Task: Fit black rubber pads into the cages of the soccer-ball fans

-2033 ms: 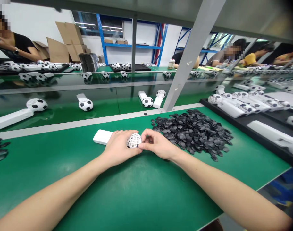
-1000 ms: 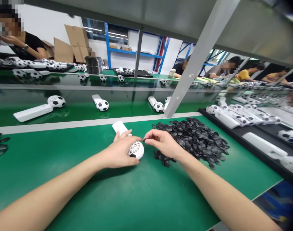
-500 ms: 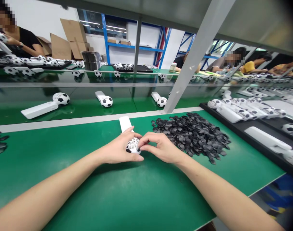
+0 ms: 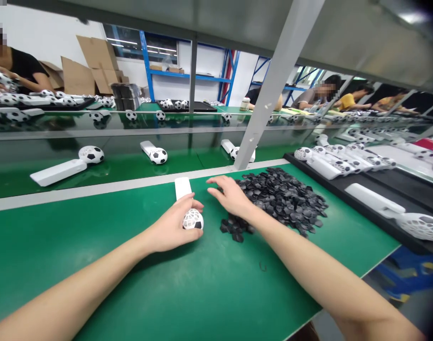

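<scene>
My left hand (image 4: 172, 226) grips a white ball-shaped lattice head (image 4: 193, 219) that sits on a white flat handle (image 4: 182, 187) lying on the green mat (image 4: 131, 265). One black patch shows on the ball's right side. My right hand (image 4: 230, 195) hovers flat with fingers spread over the near left edge of a heap of small black hexagonal pieces (image 4: 284, 196). It holds nothing that I can see.
A black tray (image 4: 387, 189) at the right holds several white handled balls. Finished black-and-white balls with handles (image 4: 60, 168) lie on the green belt behind a white strip. A grey slanted post (image 4: 269, 90) rises behind the heap. Other people work at far benches.
My right hand has left the ball and moved up and right over the heap of black pieces. The left hand keeps hold of the ball.
</scene>
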Action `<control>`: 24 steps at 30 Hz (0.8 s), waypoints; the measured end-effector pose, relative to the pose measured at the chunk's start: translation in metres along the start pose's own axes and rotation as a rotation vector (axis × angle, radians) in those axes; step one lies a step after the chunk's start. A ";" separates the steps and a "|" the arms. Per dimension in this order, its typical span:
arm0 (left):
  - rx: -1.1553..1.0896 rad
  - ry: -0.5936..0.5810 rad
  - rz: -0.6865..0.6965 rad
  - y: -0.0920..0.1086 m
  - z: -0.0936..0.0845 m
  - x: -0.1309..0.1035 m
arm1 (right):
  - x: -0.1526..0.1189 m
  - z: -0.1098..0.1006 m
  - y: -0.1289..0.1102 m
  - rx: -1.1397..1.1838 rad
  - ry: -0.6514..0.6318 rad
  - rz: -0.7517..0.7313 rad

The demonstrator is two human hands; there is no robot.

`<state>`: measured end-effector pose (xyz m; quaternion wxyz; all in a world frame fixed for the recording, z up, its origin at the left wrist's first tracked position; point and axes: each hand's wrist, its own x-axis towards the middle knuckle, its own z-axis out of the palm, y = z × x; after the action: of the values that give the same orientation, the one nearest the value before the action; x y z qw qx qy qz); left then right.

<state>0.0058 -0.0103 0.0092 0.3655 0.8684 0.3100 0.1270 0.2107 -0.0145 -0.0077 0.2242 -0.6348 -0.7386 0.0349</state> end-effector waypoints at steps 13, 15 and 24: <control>0.109 0.160 0.020 -0.004 0.007 0.000 | 0.013 -0.006 0.024 -0.451 -0.216 0.046; 0.134 0.219 -0.080 -0.001 0.010 -0.001 | 0.009 -0.009 0.026 -0.454 -0.224 0.081; 0.071 -0.050 0.011 0.000 -0.012 -0.009 | 0.018 -0.019 0.053 -0.283 -0.303 0.140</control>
<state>-0.0061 -0.0094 0.0173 0.3413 0.8855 0.3003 0.0959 0.2651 0.0080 -0.0028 0.0165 -0.6972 -0.7155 0.0412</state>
